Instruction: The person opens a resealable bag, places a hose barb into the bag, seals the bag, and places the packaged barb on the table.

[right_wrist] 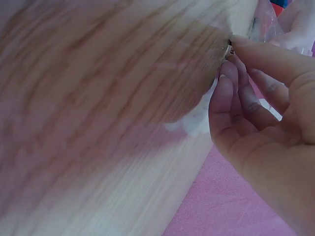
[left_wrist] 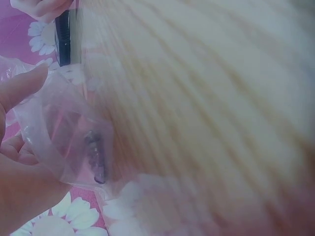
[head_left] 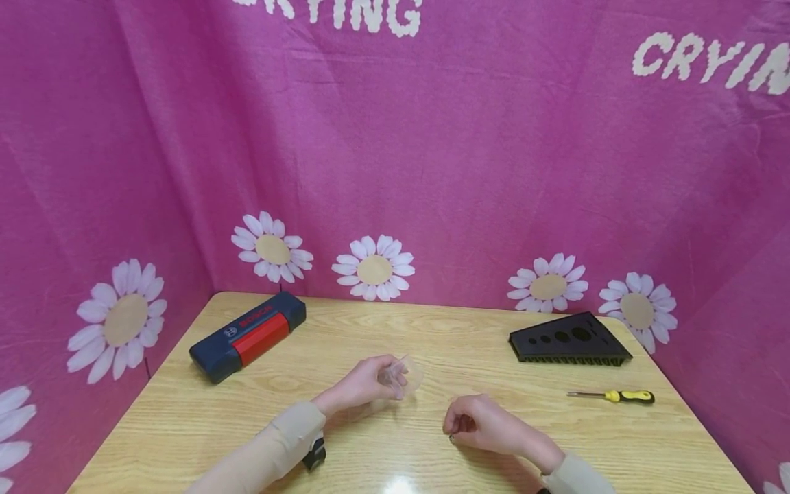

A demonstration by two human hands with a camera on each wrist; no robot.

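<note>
So the left hand (head_left: 364, 383) has its fingers curled on a clear plastic bag (head_left: 410, 376) about midway between the surface's left and right edges, and only the left wrist cam really shows the dark metal hardware (left_wrist: 95, 156) inside. Right hand (head_left: 484, 423) is mostly curled up, pinching a tiny metal bit (right_wrist: 228, 49) that's barely a speck from the head view. That one does catch the yellow-and-black screwdriver (head_left: 611, 396) by the right edge, though.
</note>
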